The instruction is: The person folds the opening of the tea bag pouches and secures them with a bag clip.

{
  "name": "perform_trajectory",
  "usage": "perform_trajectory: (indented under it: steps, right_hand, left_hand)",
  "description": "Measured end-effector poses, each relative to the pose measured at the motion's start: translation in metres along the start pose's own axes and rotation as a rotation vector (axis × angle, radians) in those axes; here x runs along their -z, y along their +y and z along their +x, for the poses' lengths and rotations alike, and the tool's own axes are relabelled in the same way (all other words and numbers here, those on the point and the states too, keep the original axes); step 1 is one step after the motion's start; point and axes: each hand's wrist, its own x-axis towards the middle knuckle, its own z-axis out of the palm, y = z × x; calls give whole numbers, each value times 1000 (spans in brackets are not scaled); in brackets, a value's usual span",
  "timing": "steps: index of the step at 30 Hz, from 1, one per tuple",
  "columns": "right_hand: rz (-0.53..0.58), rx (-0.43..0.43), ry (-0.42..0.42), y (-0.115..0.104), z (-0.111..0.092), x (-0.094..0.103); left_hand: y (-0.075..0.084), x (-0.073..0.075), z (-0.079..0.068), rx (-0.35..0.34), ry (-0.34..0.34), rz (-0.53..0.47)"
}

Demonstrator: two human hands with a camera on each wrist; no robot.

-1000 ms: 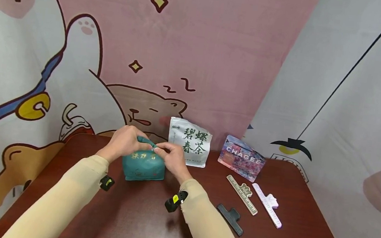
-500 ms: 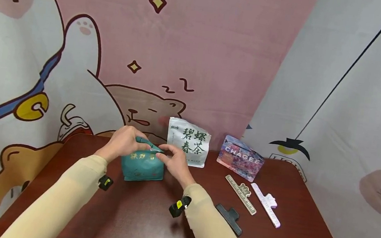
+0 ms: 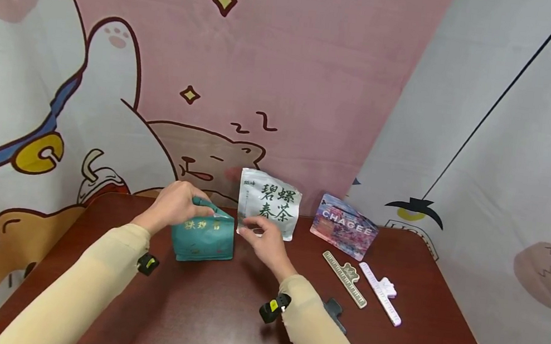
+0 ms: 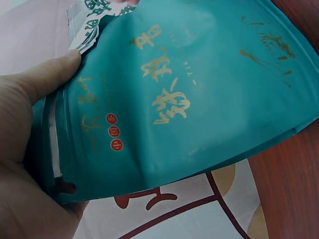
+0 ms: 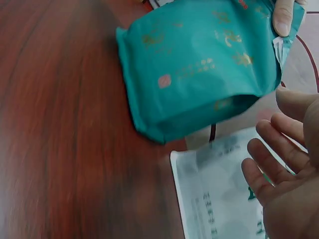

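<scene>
A teal tea bag with gold characters stands on the table. My left hand pinches its top edge at the left; in the left wrist view the thumb presses on that edge. To the right of the bag, my right hand is off it, fingers relaxed with nothing between them. In the right wrist view a gap shows between the right hand and the teal bag. A white tea bag with green characters stands just behind the right hand, partly hidden by it.
A colourful CHAGEE packet leans at the back of the table. On the right lie a beige ruler clip, a white ruler clip and a dark clip, partly covered by the right sleeve. A printed cloth hangs behind.
My right hand has let go of the teal bag's top edge and moved right, in front of the white bag. The left hand keeps its hold. The view has shifted slightly.
</scene>
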Motion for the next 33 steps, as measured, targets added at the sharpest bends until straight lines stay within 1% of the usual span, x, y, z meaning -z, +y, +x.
perform_trajectory:
  steps: [8,17,25,33]
  right_hand:
    - [-104,-58,24,9,-17,27]
    - [-196,-57,56,17,-33,51]
    - [-285,-101,49,22,-44,62]
    - [-418,-69,6,23,-55,69]
  left_hand:
    - [-1,0,-2,25,3,11]
    - [0,-1,-1,14,12,5]
    - [-1,-1,-1,6,4,13]
    - [1,0,-1,-1,15,22]
